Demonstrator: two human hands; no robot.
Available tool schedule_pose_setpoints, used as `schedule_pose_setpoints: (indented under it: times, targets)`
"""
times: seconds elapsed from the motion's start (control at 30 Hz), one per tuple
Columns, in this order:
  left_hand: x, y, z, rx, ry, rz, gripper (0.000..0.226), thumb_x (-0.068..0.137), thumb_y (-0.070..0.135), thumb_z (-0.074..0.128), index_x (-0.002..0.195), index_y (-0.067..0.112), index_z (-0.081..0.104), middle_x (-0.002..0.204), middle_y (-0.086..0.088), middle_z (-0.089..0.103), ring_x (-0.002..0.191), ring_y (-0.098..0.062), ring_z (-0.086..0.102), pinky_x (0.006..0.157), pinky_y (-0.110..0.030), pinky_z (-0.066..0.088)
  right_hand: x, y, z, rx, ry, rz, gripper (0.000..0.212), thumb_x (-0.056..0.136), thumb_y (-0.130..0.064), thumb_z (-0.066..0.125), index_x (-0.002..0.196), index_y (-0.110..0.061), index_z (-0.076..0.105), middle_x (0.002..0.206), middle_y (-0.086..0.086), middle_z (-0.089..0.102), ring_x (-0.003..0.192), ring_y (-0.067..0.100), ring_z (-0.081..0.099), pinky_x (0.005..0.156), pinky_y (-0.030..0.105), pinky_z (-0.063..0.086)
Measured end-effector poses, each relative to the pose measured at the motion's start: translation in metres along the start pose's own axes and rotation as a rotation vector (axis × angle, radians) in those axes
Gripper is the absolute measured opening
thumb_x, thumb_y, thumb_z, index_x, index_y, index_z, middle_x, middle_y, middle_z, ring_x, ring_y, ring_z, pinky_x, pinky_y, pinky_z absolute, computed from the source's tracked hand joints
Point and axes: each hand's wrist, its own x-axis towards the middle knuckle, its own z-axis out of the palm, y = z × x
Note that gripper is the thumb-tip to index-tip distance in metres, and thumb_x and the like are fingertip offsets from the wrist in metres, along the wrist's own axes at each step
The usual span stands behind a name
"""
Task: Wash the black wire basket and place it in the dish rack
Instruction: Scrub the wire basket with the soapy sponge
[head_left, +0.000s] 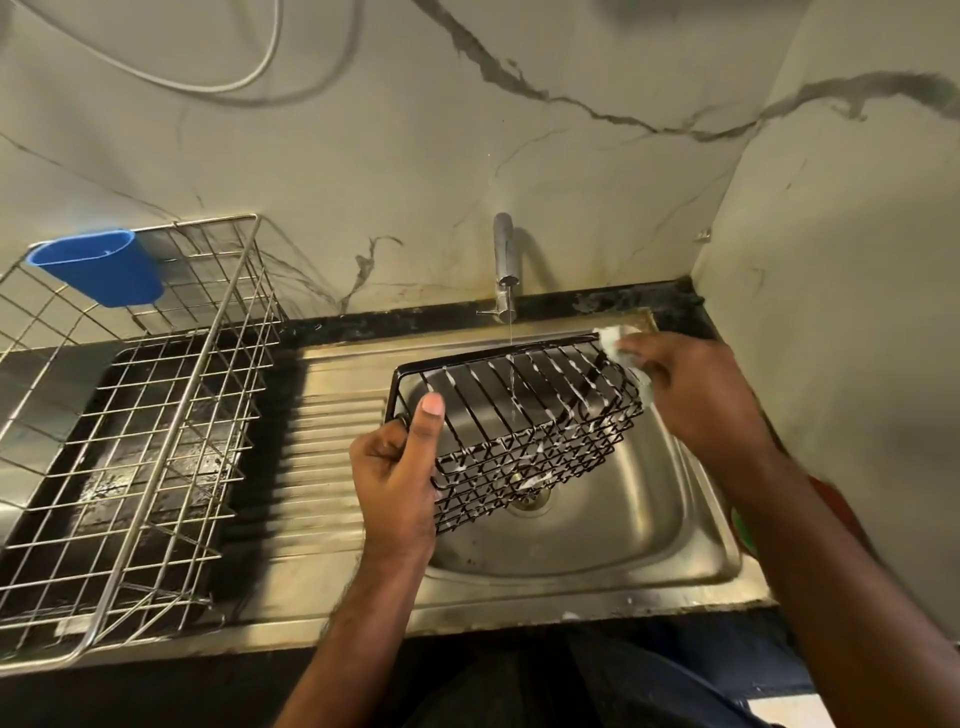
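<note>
1. The black wire basket (519, 426) hung tilted over the sink (597, 519), soapy, under a thin stream from the tap (505, 265).
2. The left hand (397, 467) had its grip curled round the basket's end; the right hand (691, 384) pinched a sudsy sponge (615, 338) at the far corner.
3. Scrubbing looked underway; rinsing and moving to the dish rack (135, 415) remained.

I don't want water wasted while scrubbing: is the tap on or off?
On. A thin stream falls from the tap through the black wire basket, which the left hand holds over the sink.
</note>
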Motion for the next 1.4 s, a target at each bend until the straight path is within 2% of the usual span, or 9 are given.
schedule_pose_setpoints:
  times: [0.17, 0.27, 0.47, 0.63, 0.83, 0.97, 1.17, 1.27, 1.4]
  targets:
    - [0.003, 0.002, -0.001, -0.010, 0.057, 0.012, 0.061, 0.082, 0.048, 0.078, 0.041, 0.023, 0.041, 0.041, 0.007, 0.033, 0.036, -0.008, 0.027, 0.041, -0.024, 0.022, -0.001, 0.020, 0.005, 0.059, 0.008, 0.186, 0.021, 0.102, -0.014, 0.053, 0.109, -0.015, 0.072, 0.095, 0.008, 0.072, 0.066, -0.007, 0.047, 0.053, 0.002, 0.034]
    - [0.005, 0.004, 0.005, -0.108, 0.159, -0.026, 0.065, 0.100, 0.023, 0.059, 0.037, 0.023, 0.047, 0.039, 0.012, 0.043, 0.034, -0.001, 0.041, 0.039, -0.015, 0.036, -0.003, 0.023, 0.011, 0.360, -0.020, 0.329, 0.030, 0.103, -0.035, 0.050, 0.077, -0.025, 0.061, 0.074, 0.001, 0.060, 0.064, 0.011, 0.050, 0.058, 0.025, 0.038]
    - [0.011, 0.000, -0.004, -0.185, 0.200, -0.094, 0.058, 0.099, 0.025, 0.058, 0.040, 0.026, 0.054, 0.045, 0.014, 0.048, 0.042, 0.000, 0.043, 0.046, -0.018, 0.032, 0.003, 0.016, 0.012, 0.776, -0.114, 0.664, 0.055, 0.087, -0.064, 0.052, 0.121, -0.022, 0.063, 0.117, -0.002, 0.068, 0.106, 0.018, 0.062, 0.092, 0.035, 0.047]
    - [0.018, -0.010, -0.016, 0.051, 0.179, -0.221, 0.045, 0.100, 0.047, 0.055, 0.066, 0.018, 0.056, 0.055, 0.006, 0.046, 0.042, -0.006, 0.044, 0.041, -0.021, 0.036, 0.002, 0.009, 0.012, 0.855, -0.140, 0.706, 0.031, 0.098, -0.046, 0.052, 0.095, -0.021, 0.071, 0.107, 0.000, 0.072, 0.106, 0.017, 0.061, 0.085, 0.036, 0.044]
    - [0.023, -0.019, -0.029, 0.286, -0.015, -0.513, 0.070, 0.100, 0.067, 0.024, 0.091, 0.013, 0.068, 0.088, -0.009, 0.077, 0.092, -0.025, 0.073, 0.100, -0.046, 0.044, -0.002, 0.000, 0.012, 0.824, -0.105, 0.614, 0.026, 0.099, -0.035, 0.056, 0.083, -0.018, 0.067, 0.098, -0.004, 0.070, 0.100, 0.009, 0.058, 0.086, 0.033, 0.038]
    - [0.013, -0.018, -0.019, 0.286, -0.091, -0.673, 0.087, 0.097, 0.072, 0.008, 0.148, 0.015, 0.049, 0.127, -0.006, 0.065, 0.123, -0.020, 0.056, 0.098, -0.031, 0.035, -0.008, -0.016, 0.013, 0.703, -0.103, 0.445, 0.037, 0.100, -0.036, 0.055, 0.077, -0.007, 0.064, 0.084, 0.007, 0.069, 0.083, 0.015, 0.063, 0.077, 0.025, 0.046]
    - [0.004, -0.017, 0.002, 0.520, -0.120, -0.323, 0.063, 0.089, 0.081, 0.025, 0.123, 0.042, 0.061, 0.126, 0.001, 0.066, 0.117, -0.013, 0.061, 0.105, -0.041, 0.047, -0.010, -0.027, 0.023, 0.267, -0.162, 0.193, 0.031, 0.097, -0.039, 0.060, 0.071, -0.023, 0.062, 0.094, -0.001, 0.055, 0.084, 0.014, 0.055, 0.071, 0.028, 0.043]
    - [-0.003, -0.012, 0.026, 0.571, -0.258, -0.181, 0.031, 0.100, 0.059, 0.035, 0.102, 0.042, 0.060, 0.098, 0.019, 0.063, 0.088, 0.016, 0.060, 0.075, -0.004, 0.046, -0.010, -0.028, 0.032, 0.112, -0.190, 0.095, 0.031, 0.097, -0.042, 0.057, 0.077, -0.018, 0.064, 0.093, -0.008, 0.048, 0.087, 0.011, 0.053, 0.069, 0.025, 0.040]
    - [-0.001, -0.014, 0.040, 0.534, -0.276, 0.033, 0.044, 0.104, 0.052, 0.044, 0.096, 0.017, 0.070, 0.087, -0.003, 0.072, 0.083, -0.016, 0.067, 0.075, -0.026, 0.053, -0.021, -0.043, 0.044, 0.155, -0.150, 0.007, 0.030, 0.097, -0.047, 0.053, 0.078, -0.025, 0.064, 0.090, -0.007, 0.048, 0.082, 0.003, 0.049, 0.063, 0.017, 0.033]
